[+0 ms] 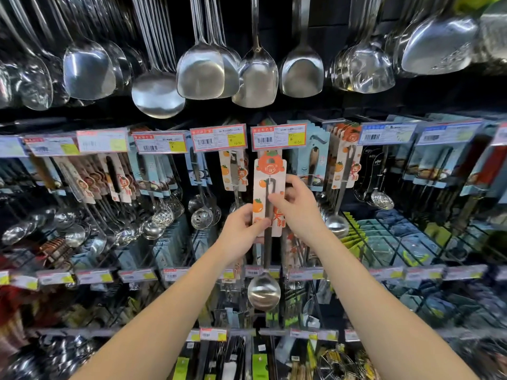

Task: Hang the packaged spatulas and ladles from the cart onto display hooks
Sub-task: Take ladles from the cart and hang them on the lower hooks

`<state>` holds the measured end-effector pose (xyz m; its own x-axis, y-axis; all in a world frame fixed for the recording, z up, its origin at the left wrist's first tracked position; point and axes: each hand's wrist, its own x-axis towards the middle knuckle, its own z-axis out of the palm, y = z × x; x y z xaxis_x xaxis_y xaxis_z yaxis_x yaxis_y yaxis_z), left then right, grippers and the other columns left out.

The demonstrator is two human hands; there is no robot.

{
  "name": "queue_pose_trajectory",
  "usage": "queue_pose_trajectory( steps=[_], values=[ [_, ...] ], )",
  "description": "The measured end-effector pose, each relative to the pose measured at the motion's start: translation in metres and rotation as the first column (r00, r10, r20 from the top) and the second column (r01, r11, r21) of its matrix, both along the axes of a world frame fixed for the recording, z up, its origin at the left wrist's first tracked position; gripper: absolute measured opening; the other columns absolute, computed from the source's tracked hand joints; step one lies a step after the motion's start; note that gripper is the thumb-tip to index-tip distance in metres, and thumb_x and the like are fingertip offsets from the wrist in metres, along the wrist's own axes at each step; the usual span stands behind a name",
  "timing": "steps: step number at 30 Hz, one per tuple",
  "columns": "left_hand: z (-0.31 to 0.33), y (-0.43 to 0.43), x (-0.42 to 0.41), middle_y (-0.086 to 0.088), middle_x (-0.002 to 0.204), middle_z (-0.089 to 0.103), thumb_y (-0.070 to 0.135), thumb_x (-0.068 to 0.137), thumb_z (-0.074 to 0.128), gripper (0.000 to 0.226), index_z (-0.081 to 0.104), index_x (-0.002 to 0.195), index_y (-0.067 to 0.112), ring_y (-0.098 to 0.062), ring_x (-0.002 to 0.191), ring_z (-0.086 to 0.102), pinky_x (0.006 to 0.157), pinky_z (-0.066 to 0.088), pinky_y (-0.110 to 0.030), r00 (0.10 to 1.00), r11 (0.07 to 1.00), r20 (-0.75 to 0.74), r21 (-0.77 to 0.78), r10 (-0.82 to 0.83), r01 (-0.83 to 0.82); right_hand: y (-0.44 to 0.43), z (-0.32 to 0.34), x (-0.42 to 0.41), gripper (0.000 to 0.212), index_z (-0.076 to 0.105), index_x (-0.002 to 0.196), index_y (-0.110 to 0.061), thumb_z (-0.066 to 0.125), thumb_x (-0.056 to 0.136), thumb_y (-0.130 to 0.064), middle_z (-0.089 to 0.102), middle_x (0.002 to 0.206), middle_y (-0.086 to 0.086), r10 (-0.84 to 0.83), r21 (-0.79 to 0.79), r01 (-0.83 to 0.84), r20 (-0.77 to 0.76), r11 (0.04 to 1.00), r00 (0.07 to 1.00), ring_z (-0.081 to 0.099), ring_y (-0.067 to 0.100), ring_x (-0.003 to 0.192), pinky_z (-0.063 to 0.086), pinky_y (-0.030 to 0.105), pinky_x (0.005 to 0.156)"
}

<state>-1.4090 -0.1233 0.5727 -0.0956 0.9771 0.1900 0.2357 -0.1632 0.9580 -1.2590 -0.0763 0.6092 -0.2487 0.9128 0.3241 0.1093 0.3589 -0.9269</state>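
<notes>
A packaged ladle on a white card printed with oranges hangs upright in the middle of the rack, its steel bowl at the bottom. The card's top sits just under a red price tag at a hook's front end. My left hand pinches the card's lower left edge. My right hand grips the card's right side, thumb on the handle. Whether the card's hole is on the hook is hidden by the tag.
Bare steel spatulas and ladles hang in a row overhead. Other carded ladles and slotted spoons fill hooks on both sides. Lower shelves carry more price tags and packaged goods. No cart is in view.
</notes>
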Motion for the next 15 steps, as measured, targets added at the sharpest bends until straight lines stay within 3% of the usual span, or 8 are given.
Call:
queue_pose_trajectory(
  steps=[5, 12, 15],
  values=[
    [0.01, 0.005, 0.007, 0.01, 0.101, 0.079, 0.013, 0.102, 0.063, 0.02, 0.064, 0.119, 0.023, -0.008, 0.095, 0.076, 0.072, 0.063, -0.027, 0.999, 1.0, 0.044, -0.001, -0.013, 0.013, 0.008, 0.009, 0.002, 0.034, 0.058, 0.122, -0.033, 0.064, 0.097, -0.011, 0.077, 0.111, -0.005, -0.032, 0.022, 0.033, -0.052, 0.999, 0.998, 0.073, 0.01, 0.1, 0.06, 0.04, 0.09],
    [0.006, 0.008, 0.007, -0.002, 0.108, 0.078, 0.014, 0.102, 0.063, 0.018, 0.064, 0.118, 0.021, -0.01, 0.101, 0.075, 0.075, 0.065, -0.033, 0.999, 1.0, 0.053, 0.017, 0.001, -0.002, 0.01, 0.008, 0.001, 0.033, 0.06, 0.119, -0.034, 0.064, 0.097, -0.01, 0.077, 0.113, -0.004, -0.01, 0.061, 0.016, -0.102, 0.998, 0.995, 0.073, 0.011, 0.104, 0.059, 0.042, 0.094],
    [0.007, 0.01, 0.004, -0.005, 0.111, 0.076, 0.018, 0.101, 0.064, 0.022, 0.063, 0.123, 0.022, -0.015, 0.105, 0.074, 0.083, 0.065, -0.046, 1.0, 1.0, 0.012, 0.014, 0.008, -0.008, 0.014, 0.011, -0.003, 0.036, 0.058, 0.112, -0.043, 0.064, 0.097, -0.011, 0.077, 0.111, -0.004, -0.026, 0.051, 0.031, -0.101, 0.998, 0.995, 0.073, 0.011, 0.102, 0.059, 0.043, 0.093]
  ],
)
